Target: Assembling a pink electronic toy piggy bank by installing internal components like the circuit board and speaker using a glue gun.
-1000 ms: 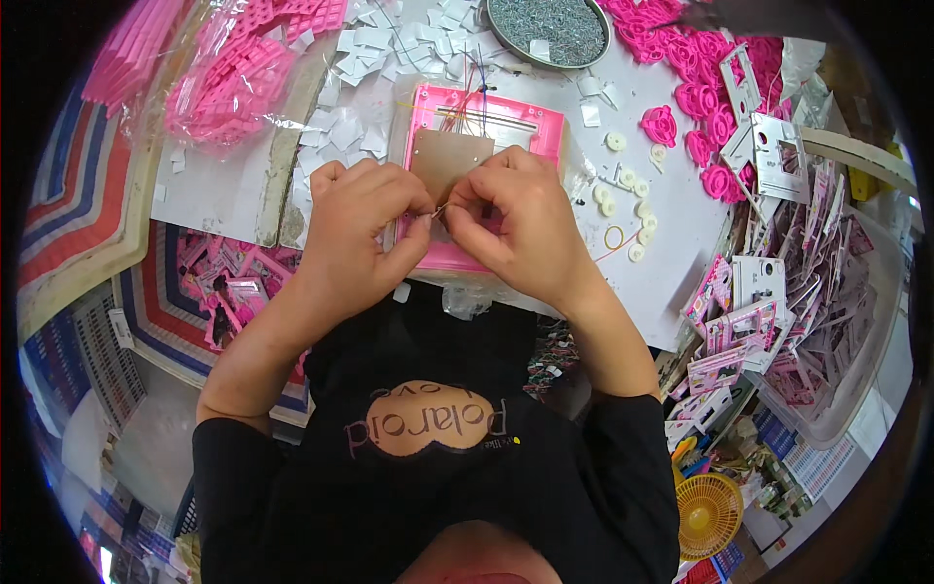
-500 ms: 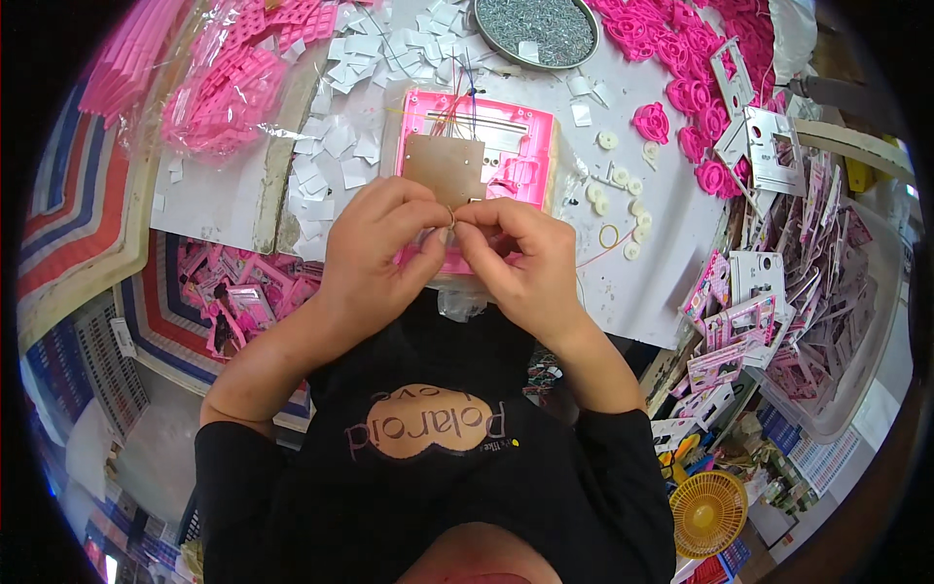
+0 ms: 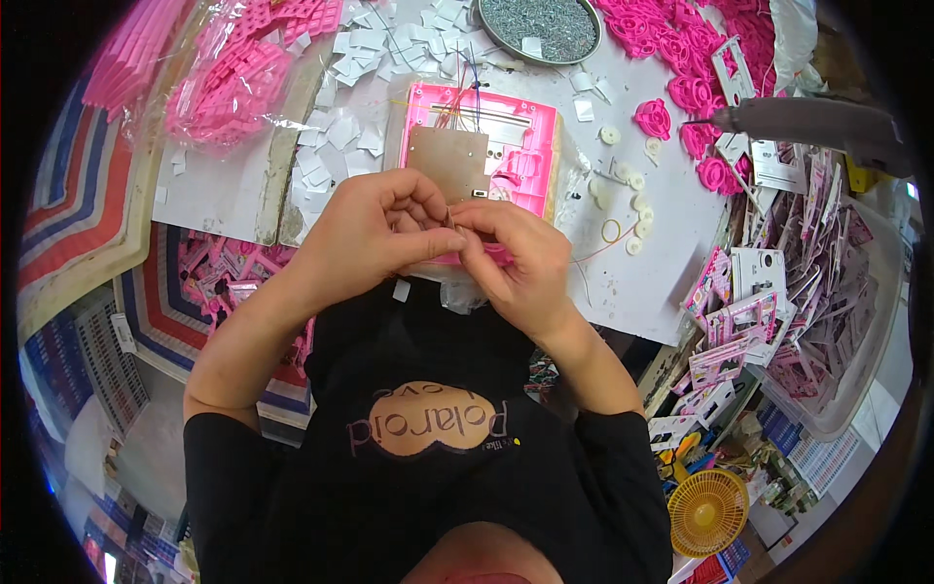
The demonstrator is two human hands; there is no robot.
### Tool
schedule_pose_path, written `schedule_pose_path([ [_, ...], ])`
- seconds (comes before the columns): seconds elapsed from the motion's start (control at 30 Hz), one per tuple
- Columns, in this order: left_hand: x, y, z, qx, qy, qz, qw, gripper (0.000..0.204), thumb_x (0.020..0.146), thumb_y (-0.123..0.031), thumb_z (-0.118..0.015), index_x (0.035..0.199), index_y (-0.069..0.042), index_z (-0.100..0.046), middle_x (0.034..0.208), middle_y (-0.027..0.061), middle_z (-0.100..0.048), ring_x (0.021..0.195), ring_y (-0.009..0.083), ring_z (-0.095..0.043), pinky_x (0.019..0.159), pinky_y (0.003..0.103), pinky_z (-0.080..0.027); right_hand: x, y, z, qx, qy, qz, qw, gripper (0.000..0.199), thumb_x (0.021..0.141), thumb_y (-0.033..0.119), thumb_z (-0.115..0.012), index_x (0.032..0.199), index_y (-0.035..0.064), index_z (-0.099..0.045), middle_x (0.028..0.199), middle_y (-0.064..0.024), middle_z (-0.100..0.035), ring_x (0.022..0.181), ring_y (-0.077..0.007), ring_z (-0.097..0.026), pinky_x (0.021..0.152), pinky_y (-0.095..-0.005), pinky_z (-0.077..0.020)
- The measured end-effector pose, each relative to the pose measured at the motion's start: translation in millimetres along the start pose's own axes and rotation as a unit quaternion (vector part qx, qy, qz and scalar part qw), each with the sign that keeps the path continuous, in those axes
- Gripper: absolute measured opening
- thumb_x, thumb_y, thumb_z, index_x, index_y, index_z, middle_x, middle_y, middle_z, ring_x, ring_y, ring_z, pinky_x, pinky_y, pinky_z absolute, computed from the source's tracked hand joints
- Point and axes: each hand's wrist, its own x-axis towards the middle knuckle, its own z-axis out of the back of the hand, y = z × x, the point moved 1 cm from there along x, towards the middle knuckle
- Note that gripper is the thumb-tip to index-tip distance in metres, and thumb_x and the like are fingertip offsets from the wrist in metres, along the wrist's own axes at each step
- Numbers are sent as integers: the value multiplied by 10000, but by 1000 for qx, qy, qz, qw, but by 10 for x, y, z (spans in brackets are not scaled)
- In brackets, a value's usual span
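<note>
Both hands meet at the near edge of the pink plastic frame [image 3: 506,136], which lies flat on the white worktop [image 3: 224,195] with a brown circuit board [image 3: 448,161] seated in it and thin coloured wires [image 3: 457,102] running off toward 12 o'clock. The left hand [image 3: 375,234] has its fingers curled almost shut, thumb against forefinger, and the right hand [image 3: 520,258] is pinched the same way; between them is something very thin, probably a wire end, though it is too small to tell for sure. Fine work like this goes best with the wrists braced on the worktop edge and the pull kept gentle so the leads stay on the board. Room is tight: white paper squares [image 3: 341,127] crowd 10 o'clock, small white rings [image 3: 637,209] lie at 3 o'clock, the metal dish of screws [image 3: 540,24] sits at 12, and the worktop edge runs just under the wrists.
</note>
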Motion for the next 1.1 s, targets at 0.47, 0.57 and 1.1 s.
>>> schedule_pose_path([
  [0.47, -39, -70, -9, 105, -17, -24, 994, 192, 860, -58, -742, 1018, 4, -654, 823, -38, -635, 713, 2, -551, 618, 166, -433, -5, 28, 2, -50, 28, 28, 998, 176, 799, -7, -733, 965, 7, -677, 968, -135, -723, 842, -308, -705, 729, -381, -567],
  [0.57, -49, -65, -4, 99, -22, -25, 995, 172, 856, -44, -716, 1011, 5, -659, 814, -37, -635, 711, 3, -549, 611, 171, -431, -8, 30, -4, -43, 29, 22, 998, 179, 796, -12, -733, 965, 7, -677, 968, -135, -722, 853, -309, -705, 740, -381, -566],
  [1.1, 22, -111, 76, -47, 8, 113, 992, 140, 935, -114, -683, 989, 14, -661, 739, 14, -663, 620, 56, -637, 549, 186, -486, -81, 75, -24, -113, 42, 99, 988, 267, 741, 49, -765, 997, 34, -693, 1060, -85, -687, 868, -269, -675, 702, -350, -550],
])
